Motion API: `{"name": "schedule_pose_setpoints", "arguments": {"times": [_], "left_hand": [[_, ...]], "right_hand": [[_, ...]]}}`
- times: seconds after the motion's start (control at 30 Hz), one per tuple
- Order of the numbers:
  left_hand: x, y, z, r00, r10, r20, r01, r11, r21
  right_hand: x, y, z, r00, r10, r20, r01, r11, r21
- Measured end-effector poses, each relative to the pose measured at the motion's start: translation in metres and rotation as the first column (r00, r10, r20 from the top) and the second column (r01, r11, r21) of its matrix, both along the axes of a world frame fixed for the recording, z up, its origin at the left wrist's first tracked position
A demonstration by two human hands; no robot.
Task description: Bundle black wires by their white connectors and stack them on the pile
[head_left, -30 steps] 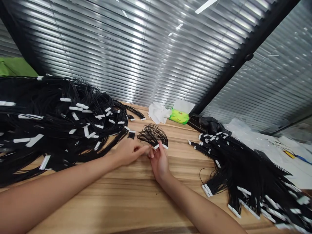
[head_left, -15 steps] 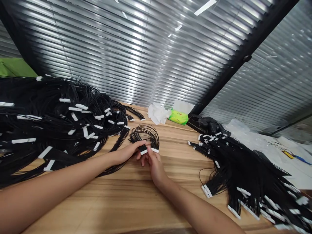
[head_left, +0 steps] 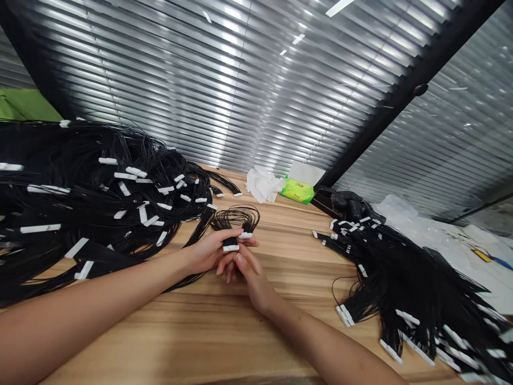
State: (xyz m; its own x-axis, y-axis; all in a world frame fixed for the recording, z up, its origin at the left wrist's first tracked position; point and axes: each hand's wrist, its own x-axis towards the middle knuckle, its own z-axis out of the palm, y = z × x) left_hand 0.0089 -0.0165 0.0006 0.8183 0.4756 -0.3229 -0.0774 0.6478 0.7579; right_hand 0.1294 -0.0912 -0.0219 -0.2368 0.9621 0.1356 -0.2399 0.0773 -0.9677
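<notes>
A black wire harness (head_left: 236, 215) with white end connectors is bent into a loop in front of me. My left hand (head_left: 206, 251) grips it close to its two ends, thumb on top. One white connector (head_left: 231, 248) faces me at the thumb; the other connector (head_left: 246, 235) sits slightly farther back to the right, by the fingertips. Just below them is my right hand (head_left: 254, 278), its fingers loosely bent and apart from the thumb. I see nothing held in it. Its fingertips are close to the front connector; whether they touch it is unclear.
A large heap of black harnesses (head_left: 100, 198) covers the left side of the wooden table (head_left: 192, 331). Another harness pile (head_left: 404, 272) lies at right. Crumpled tissue (head_left: 262, 184) and a green tissue pack (head_left: 297, 191) stand by the blinds at the back.
My right hand has come off the right connector and moved slightly down. Both connectors are now at my left hand, the left one turned to face me. The view has shifted slightly.
</notes>
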Motion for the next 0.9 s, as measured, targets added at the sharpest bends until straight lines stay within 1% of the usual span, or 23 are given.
{"name": "schedule_pose_setpoints", "arguments": {"times": [0.1, 0.2, 0.3, 0.37, 0.4, 0.47, 0.53, 0.57, 0.6, 0.67, 0.73, 0.8, 0.9], "left_hand": [[0.001, -0.002, 0.000, 1.000, 0.001, 0.014, -0.001, 1.000, 0.019], [0.001, -0.001, 0.001, 0.992, 0.004, 0.124, -0.001, 1.000, -0.024], [0.000, 0.004, 0.003, 0.958, 0.093, 0.270, -0.064, 0.991, -0.115], [-0.001, 0.008, 0.004, 0.932, 0.162, 0.325, -0.127, 0.984, -0.128], [-0.002, 0.009, 0.003, 0.930, 0.160, 0.330, -0.130, 0.985, -0.112], [-0.002, 0.008, 0.001, 0.956, 0.065, 0.285, -0.054, 0.998, -0.043], [-0.001, 0.005, -0.003, 0.980, -0.045, 0.193, 0.037, 0.998, 0.047], [0.000, 0.002, -0.005, 0.987, -0.072, 0.145, 0.058, 0.994, 0.095], [0.002, 0.000, -0.007, 0.992, -0.071, 0.101, 0.056, 0.988, 0.146], [0.004, -0.003, -0.011, 0.999, -0.025, 0.033, 0.015, 0.966, 0.256], [0.007, -0.005, -0.013, 1.000, 0.004, -0.004, -0.003, 0.941, 0.338], [0.009, -0.006, -0.013, 1.000, 0.016, 0.002, -0.015, 0.932, 0.362], [0.011, -0.008, -0.010, 0.998, 0.030, 0.049, -0.044, 0.949, 0.311]], "right_hand": [[0.002, 0.003, -0.002, 1.000, -0.017, 0.001, 0.017, 1.000, 0.018], [0.007, 0.005, -0.003, 0.996, 0.001, -0.087, -0.003, 1.000, -0.014], [0.011, 0.006, 0.001, 0.970, 0.004, -0.244, -0.034, 0.992, -0.118], [0.012, 0.006, 0.003, 0.960, 0.012, -0.280, -0.059, 0.985, -0.161], [0.011, 0.007, 0.003, 0.961, 0.018, -0.276, -0.067, 0.983, -0.169], [0.009, 0.008, 0.001, 0.971, 0.003, -0.238, -0.046, 0.984, -0.173], [0.005, 0.009, -0.004, 0.985, -0.051, -0.163, 0.024, 0.987, -0.160], [0.004, 0.009, -0.006, 0.990, -0.083, -0.117, 0.065, 0.987, -0.147], [0.003, 0.010, -0.008, 0.991, -0.113, -0.071, 0.103, 0.986, -0.130], [0.001, 0.009, -0.011, 0.987, -0.163, -0.008, 0.161, 0.982, -0.102], [0.001, 0.008, -0.010, 0.977, -0.211, 0.030, 0.213, 0.973, -0.092], [0.002, 0.007, -0.008, 0.968, -0.241, 0.064, 0.246, 0.965, -0.091], [0.005, 0.007, -0.005, 0.973, -0.219, 0.074, 0.225, 0.970, -0.089]]}}
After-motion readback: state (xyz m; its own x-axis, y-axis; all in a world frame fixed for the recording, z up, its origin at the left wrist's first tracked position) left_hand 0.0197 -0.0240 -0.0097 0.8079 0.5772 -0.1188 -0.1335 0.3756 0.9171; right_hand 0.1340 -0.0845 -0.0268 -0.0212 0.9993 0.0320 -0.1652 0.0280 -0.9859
